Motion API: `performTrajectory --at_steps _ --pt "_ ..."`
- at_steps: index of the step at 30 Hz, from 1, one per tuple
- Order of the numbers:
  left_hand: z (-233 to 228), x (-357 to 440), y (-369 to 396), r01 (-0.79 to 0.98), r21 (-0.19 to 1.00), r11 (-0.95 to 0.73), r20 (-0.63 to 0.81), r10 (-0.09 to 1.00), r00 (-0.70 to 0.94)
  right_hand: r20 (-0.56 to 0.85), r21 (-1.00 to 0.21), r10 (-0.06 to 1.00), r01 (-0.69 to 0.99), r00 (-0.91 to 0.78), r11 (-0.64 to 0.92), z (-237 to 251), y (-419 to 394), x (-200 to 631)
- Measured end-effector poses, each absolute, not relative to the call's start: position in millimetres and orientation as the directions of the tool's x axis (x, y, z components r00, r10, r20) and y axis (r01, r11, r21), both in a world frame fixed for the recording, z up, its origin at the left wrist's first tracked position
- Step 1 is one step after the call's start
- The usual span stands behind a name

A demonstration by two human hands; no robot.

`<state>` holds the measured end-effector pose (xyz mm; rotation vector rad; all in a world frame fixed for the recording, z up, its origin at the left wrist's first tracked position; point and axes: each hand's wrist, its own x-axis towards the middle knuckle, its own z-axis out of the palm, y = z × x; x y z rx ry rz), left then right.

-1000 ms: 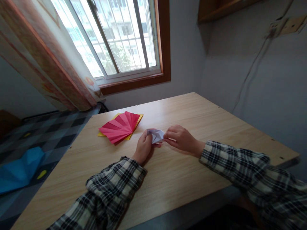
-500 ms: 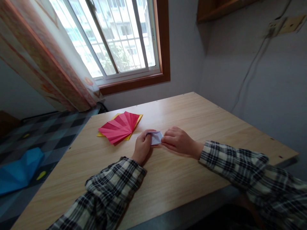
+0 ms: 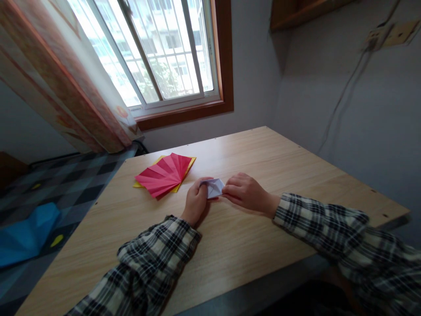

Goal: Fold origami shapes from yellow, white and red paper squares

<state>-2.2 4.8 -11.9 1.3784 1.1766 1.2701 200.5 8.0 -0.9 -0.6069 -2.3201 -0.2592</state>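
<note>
A small piece of folded white paper (image 3: 215,188) is held between my two hands, just above the table. My left hand (image 3: 194,199) is closed on its left end, with the thumb lying on the near face and the other fingers mostly behind. At the right corner, the fingertips of my right hand (image 3: 245,192) pinch the paper's edge. Creases show on the face turned toward me. Beyond my left hand, a pleated red paper fan (image 3: 164,172) lies on top of yellow paper (image 3: 138,185).
The wooden table (image 3: 237,254) carries all this, its far edge close to the wall under the window (image 3: 171,52). To the left, a folded blue paper (image 3: 31,235) lies on a checked cloth (image 3: 82,175). A cord (image 3: 345,87) hangs on the right wall.
The white paper's right corner has shifted slightly right with my right hand, and its visible face now shows a different crease pattern. My left hand stays put.
</note>
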Motion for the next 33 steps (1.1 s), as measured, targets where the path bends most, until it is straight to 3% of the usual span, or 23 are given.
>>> performTrajectory --at_steps 12,20,27,33 --pt "-6.9 -6.6 7.3 0.292 0.913 -0.285 0.294 0.956 0.014 0.709 0.064 0.285 0.461 -0.645 0.885 -1.9 7.1 200.6" --pt "-7.2 -1.0 1.8 0.01 0.992 -0.126 0.125 0.99 0.07 0.713 -0.004 0.383 0.542 -0.588 0.841 -1.9 9.7 203.3" --pt "-2.4 3.2 -2.8 -0.02 0.993 -0.117 0.119 0.974 0.19 0.743 -0.091 0.469 0.623 -0.477 0.777 -2.2 15.2 205.5" --pt "-3.3 4.2 -2.6 -0.034 0.996 -0.08 0.084 0.988 0.132 0.734 -0.121 0.514 0.659 -0.444 0.742 -0.9 23.5 212.6"
